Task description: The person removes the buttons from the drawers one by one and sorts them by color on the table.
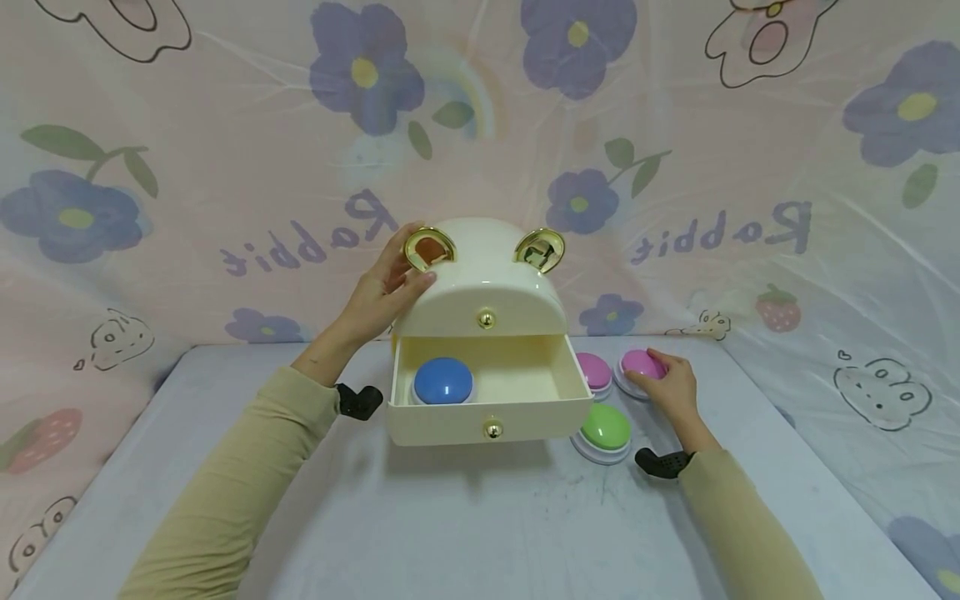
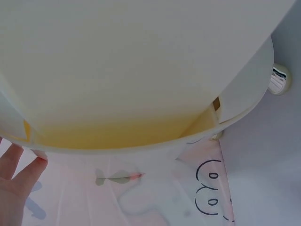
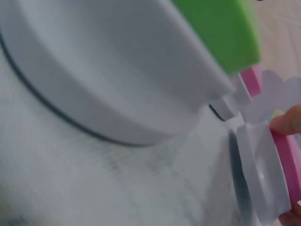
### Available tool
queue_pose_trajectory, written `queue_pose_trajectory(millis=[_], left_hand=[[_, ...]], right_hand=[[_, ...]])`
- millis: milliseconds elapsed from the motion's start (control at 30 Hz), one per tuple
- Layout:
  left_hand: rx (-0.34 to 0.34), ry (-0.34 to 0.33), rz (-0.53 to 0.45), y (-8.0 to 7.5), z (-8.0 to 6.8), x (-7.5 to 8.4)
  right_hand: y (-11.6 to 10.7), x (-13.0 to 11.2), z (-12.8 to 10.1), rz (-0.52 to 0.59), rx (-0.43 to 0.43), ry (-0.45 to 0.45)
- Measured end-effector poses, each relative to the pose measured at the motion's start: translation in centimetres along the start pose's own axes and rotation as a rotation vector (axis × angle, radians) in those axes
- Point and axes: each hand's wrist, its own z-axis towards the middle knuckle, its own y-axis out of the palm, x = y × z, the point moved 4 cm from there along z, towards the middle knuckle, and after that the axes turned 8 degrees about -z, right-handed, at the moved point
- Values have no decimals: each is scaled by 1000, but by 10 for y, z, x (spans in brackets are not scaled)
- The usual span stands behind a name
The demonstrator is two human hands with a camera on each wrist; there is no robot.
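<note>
Currently: blue button (image 1: 442,380) lies in the open drawer (image 1: 491,417) at frame centre. Left hand (image 1: 386,287) rests flat-fingered against the cream box (image 1: 480,283). Right hand (image 1: 667,385), right of centre, grips a pink button (image 1: 639,364); second pink button (image 1: 595,372) and green button (image 1: 604,429) remain outside.

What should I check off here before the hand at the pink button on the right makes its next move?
1. Drawer pulled open: ok.
2. Free space in the drawer beside the blue button: ok.
3. Left hand steadying the cream box: ok, it rests on the upper left side.
4. Right hand on the pink button: ok, fingers curl over it.
5. Button lifted off the table: cannot tell.
6. Path to the drawer: not ok, the green button and a second pink one sit between.
</note>
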Motion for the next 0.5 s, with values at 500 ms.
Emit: queue_pose_trajectory(millis=[500], left_hand=[[2, -7, 4, 0, 0, -1]], right_hand=[[5, 5, -2, -15, -64, 8]])
